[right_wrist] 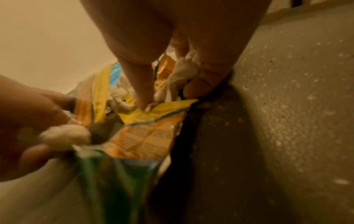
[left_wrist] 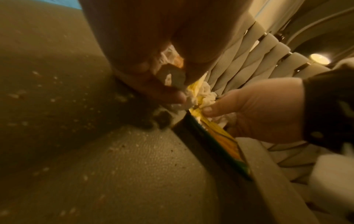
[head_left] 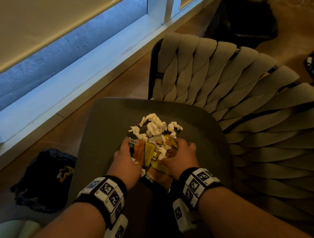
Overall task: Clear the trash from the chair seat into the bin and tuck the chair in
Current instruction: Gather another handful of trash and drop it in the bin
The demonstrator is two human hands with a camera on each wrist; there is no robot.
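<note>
A heap of trash lies on the dark grey chair seat: crumpled white tissues at the far side, orange and yellow snack wrappers nearer me. My left hand curls round the left side of the wrappers and grips them with a tissue scrap. From the right, my right hand grips the heap, thumb and fingers pinching a yellow wrapper and tissue. Both hands rest low on the seat. The woven beige chair back rises behind.
A dark bag-lined bin with some trash inside stands on the wooden floor left of the chair. Another black bag sits beyond the chair back. A white window sill runs along the left. Crumbs dot the seat.
</note>
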